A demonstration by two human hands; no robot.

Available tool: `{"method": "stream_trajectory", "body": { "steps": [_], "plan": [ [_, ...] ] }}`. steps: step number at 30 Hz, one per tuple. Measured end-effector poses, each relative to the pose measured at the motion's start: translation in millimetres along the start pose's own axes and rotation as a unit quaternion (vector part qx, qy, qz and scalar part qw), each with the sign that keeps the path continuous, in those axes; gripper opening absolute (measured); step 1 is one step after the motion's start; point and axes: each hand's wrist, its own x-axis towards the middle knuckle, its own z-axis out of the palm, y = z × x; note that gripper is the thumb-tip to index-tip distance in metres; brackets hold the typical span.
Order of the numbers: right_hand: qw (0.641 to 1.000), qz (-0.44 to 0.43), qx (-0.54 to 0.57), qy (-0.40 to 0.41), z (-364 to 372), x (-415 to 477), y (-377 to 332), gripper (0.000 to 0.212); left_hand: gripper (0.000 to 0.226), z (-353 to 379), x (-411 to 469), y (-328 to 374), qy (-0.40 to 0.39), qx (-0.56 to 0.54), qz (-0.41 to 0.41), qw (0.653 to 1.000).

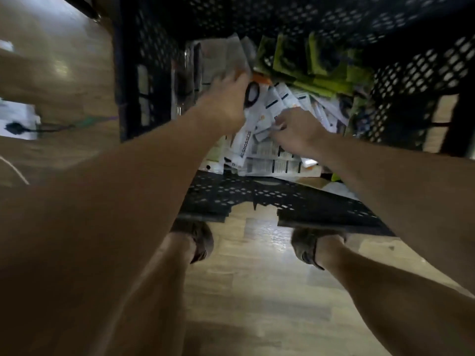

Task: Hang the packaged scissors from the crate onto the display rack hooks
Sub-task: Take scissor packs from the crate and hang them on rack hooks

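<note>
A black perforated plastic crate (270, 201) stands on the floor in front of me, filled with packaged scissors. Most are white cards (272, 160) with printed labels, and green-backed packs (321, 68) lie at the far side. Both my arms reach down into it. My left hand (226, 98) grips a stack of white scissor packs (231, 55) that fan upward above its fingers. My right hand (295, 129) pinches the edge of a white pack (267, 116) lying on the pile. The display rack is out of view.
Light wooden floor (257, 291) lies below, with my two feet (308, 242) against the crate's near wall. To the left stands a brown cardboard surface (51, 86) with a white label. The crate's near rim has a broken, notched gap (254, 206).
</note>
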Motion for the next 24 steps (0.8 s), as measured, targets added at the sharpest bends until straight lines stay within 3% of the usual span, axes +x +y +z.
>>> {"method": "stream_trajectory", "body": {
  "steps": [3, 5, 9, 12, 14, 17, 20, 22, 24],
  "plan": [
    [0.994, -0.042, 0.038, 0.089, 39.2, 26.7, 1.9, 0.020, 0.065, 18.5, 47.1, -10.0, 0.029, 0.019, 0.040, 0.999],
    [0.986, -0.034, 0.101, 0.127, 53.4, 36.0, 0.6, 0.022, 0.055, 21.2, 60.9, -14.5, 0.035, 0.020, 0.050, 0.998],
    [0.974, 0.005, 0.192, 0.118, 47.4, 25.5, -1.7, 0.032, 0.048, 11.6, 45.7, -17.5, 0.052, 0.011, 0.078, 0.996],
    [0.975, -0.008, 0.182, 0.127, 22.2, -7.8, -4.0, 0.023, 0.042, -8.9, 13.2, -16.2, 0.068, 0.111, 0.058, 0.990],
    [0.976, -0.025, 0.164, 0.138, -3.0, -43.4, -4.0, 0.017, 0.037, -32.4, -19.0, -5.6, 0.051, 0.122, 0.078, 0.988],
    [0.968, -0.019, 0.201, 0.151, -50.7, -121.5, -11.9, 0.015, 0.025, -77.3, -85.6, 10.5, 0.013, 0.006, 0.093, 0.996],
    [0.932, 0.061, 0.312, 0.173, -106.6, -227.1, -31.8, 0.013, 0.020, -143.0, -176.7, 38.8, 0.045, -0.167, 0.003, 0.985],
    [0.871, 0.118, 0.437, 0.189, -148.2, -309.2, -51.9, 0.009, 0.019, -201.6, -244.9, 62.1, 0.098, -0.324, -0.074, 0.938],
    [0.815, 0.127, 0.537, 0.175, -188.9, -389.8, -77.2, 0.023, 0.025, -262.6, -314.2, 81.9, 0.127, -0.471, -0.116, 0.865]
  ]
}}
